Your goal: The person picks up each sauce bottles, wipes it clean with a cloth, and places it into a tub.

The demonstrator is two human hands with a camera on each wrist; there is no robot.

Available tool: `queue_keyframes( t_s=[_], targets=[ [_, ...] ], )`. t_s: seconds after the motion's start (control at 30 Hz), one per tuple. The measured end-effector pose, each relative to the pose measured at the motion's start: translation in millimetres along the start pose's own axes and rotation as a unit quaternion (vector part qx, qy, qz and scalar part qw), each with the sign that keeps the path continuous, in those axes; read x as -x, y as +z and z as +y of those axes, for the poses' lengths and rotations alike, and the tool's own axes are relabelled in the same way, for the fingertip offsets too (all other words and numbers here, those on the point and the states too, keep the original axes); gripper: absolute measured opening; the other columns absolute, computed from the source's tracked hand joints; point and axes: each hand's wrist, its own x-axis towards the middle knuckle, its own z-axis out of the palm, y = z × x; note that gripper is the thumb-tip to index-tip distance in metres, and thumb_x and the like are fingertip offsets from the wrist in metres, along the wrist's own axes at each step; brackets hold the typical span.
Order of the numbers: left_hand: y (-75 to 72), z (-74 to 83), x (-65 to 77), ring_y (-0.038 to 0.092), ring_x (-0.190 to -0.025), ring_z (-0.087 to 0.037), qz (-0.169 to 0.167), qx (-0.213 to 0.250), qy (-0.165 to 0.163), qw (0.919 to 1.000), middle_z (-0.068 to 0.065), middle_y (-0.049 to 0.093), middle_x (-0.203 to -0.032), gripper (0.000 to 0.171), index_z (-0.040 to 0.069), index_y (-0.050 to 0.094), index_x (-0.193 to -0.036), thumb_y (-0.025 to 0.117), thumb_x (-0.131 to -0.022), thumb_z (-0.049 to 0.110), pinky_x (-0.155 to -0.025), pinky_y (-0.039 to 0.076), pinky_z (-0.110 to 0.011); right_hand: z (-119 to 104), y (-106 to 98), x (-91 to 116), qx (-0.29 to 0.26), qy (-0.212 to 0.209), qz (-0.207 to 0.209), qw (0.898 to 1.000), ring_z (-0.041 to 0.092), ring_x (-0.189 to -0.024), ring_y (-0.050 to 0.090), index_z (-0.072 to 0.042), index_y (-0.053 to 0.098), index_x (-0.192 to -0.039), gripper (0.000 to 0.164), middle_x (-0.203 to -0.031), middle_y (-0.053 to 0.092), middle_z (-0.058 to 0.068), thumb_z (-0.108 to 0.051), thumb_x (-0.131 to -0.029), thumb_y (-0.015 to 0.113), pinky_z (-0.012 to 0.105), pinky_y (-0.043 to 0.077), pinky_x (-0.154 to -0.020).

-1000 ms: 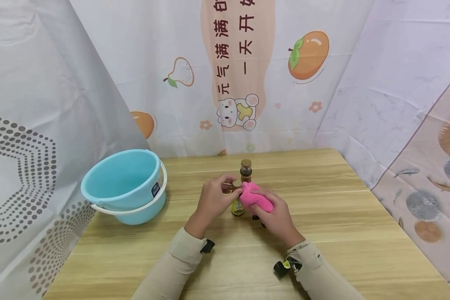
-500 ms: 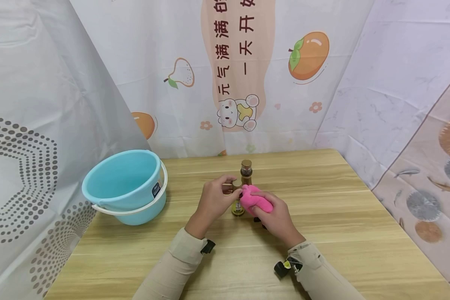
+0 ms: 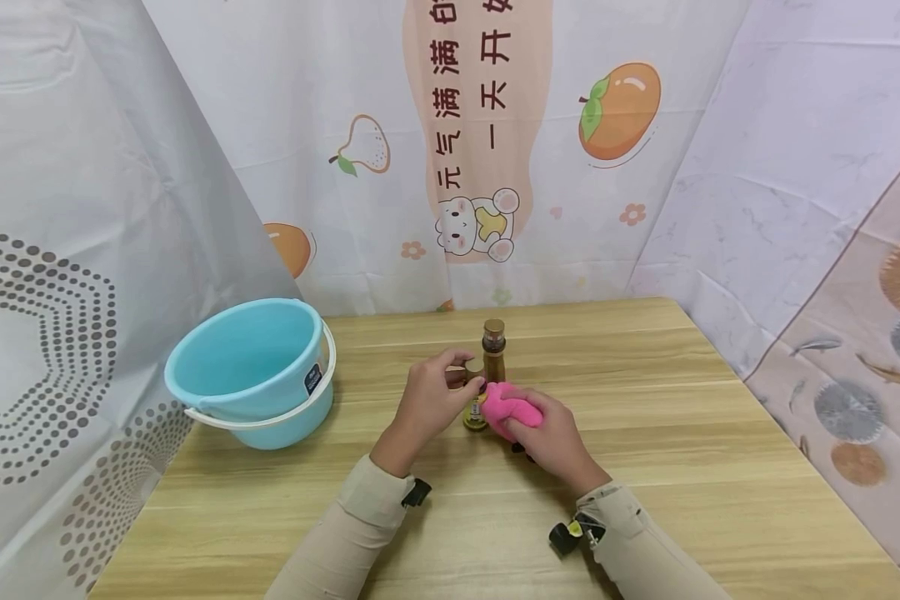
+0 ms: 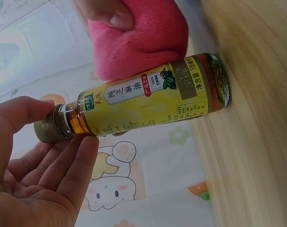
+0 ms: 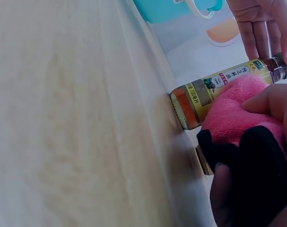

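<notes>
My left hand [image 3: 429, 400] pinches the cap and neck of a small sesame oil bottle [image 4: 134, 101] between thumb and fingers. The bottle has a yellow label and a brownish cap [image 4: 47, 128]; it stands on the table. My right hand [image 3: 558, 437] grips a fluffy pink cloth [image 3: 512, 408], bunched up and pressed to the bottle's right side. A black item [image 5: 259, 163], its kind unclear, also sits in that hand under the cloth. Close behind stands a second, taller brown bottle [image 3: 494, 358], its lower part hidden by cloth and hand.
On the left of the wooden table [image 3: 682, 433] stands a light blue bucket [image 3: 270, 437] with its white handle hanging down. A printed curtain [image 3: 330, 225] closes off the back, and other cloths hang at both sides.
The pink cloth in my right hand has slid down along the sesame oil bottle, so more of the taller bottle shows. My left hand keeps its hold on the neck.
</notes>
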Motion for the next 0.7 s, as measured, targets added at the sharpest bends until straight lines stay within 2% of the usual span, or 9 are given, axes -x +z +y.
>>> queue_keyframes(
  t_s=[0.1, 0.27, 0.53, 0.7],
  targets=[
    [0.8, 0.0, -0.2, 0.079, -0.092, -0.026, -0.001, 0.003, 0.004, 1.0, -0.017, 0.075, -0.114, 0.033, 0.003, 0.071, -0.119, 0.081, -0.092, 0.019, -0.078, 0.065, -0.03, 2.7, 0.8, -0.2, 0.024, 0.008, -0.003, 1.0, 0.017, -0.087, 0.062, -0.027, 0.076, -0.111, 0.026, -0.113, 0.074, 0.001, -0.021, -0.087, 0.083, 0.03, 0.055, -0.071],
    [2.8, 0.4, -0.5, 0.079, -0.092, -0.026, 0.006, -0.002, 0.011, 0.9999, -0.016, 0.075, -0.115, 0.039, 0.004, 0.071, -0.119, 0.083, -0.091, 0.028, -0.078, 0.065, -0.034, 6.5, 1.3, -0.8, 0.046, 0.012, -0.006, 0.999, 0.016, -0.086, 0.062, -0.029, 0.076, -0.109, 0.025, -0.108, 0.073, 0.0, -0.022, -0.086, 0.083, 0.031, 0.054, -0.072],
    [6.4, -1.0, 0.4, 0.072, -0.099, -0.023, 0.025, -0.013, 0.017, 0.9995, -0.012, 0.068, -0.109, 0.035, 0.001, 0.071, -0.117, 0.082, -0.091, 0.022, -0.082, 0.064, -0.028, 5.9, 2.2, -0.1, 0.045, 0.013, 0.0, 0.999, 0.016, -0.087, 0.063, -0.03, 0.076, -0.109, 0.026, -0.11, 0.074, 0.0, -0.022, -0.086, 0.084, 0.031, 0.054, -0.073],
    [5.7, 0.1, 0.8, 0.068, -0.094, -0.018, 0.031, -0.015, 0.021, 0.9992, -0.008, 0.066, -0.102, 0.031, 0.004, 0.073, -0.115, 0.082, -0.09, 0.02, -0.082, 0.063, -0.024, 5.5, 3.1, -0.6, 0.041, 0.013, 0.012, 0.999, 0.016, -0.086, 0.063, -0.029, 0.076, -0.11, 0.027, -0.107, 0.074, 0.0, -0.022, -0.085, 0.084, 0.031, 0.054, -0.072]
  ],
)
